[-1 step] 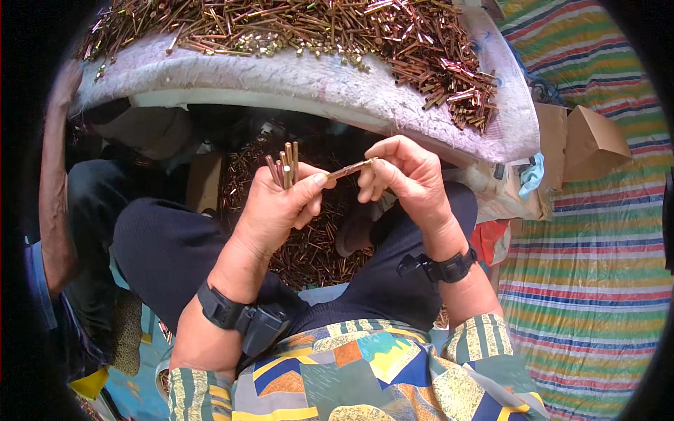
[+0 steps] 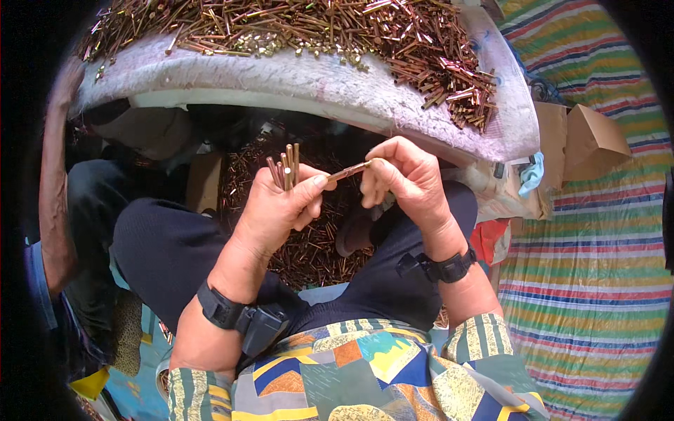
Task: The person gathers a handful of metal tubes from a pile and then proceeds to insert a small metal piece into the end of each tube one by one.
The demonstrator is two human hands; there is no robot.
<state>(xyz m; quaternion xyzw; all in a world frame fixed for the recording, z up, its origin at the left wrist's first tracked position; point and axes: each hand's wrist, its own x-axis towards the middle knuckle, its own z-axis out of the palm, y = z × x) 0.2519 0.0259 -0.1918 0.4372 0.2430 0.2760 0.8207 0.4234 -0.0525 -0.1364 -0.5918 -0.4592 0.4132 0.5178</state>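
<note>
Between my two hands one slim coppery metal rod [image 2: 349, 170] is held almost level, tilted up a little to the right. My left hand [image 2: 275, 207] pinches its left end with thumb and finger. The same hand also clasps a small bunch of similar rods [image 2: 286, 167], which stick up above the thumb. At the rod's right end, the thumb and forefinger of my right hand [image 2: 411, 179] are closed on the tip. Whether a small part sits on that tip is too hard to make out.
Ahead, a cloth-covered table [image 2: 295, 77] bears a heap of coppery rods [image 2: 302, 21] and small shiny yellowish pieces [image 2: 263, 43]. More rods [image 2: 309, 259] lie below, between my legs. Another person's arm [image 2: 56, 189] reaches in at left. A cardboard box [image 2: 593, 144] stands right, near striped sheeting [image 2: 590, 281].
My right fingertips have shifted very slightly left along the rod's end. My left hand and the bunch in it look almost unmoved.
</note>
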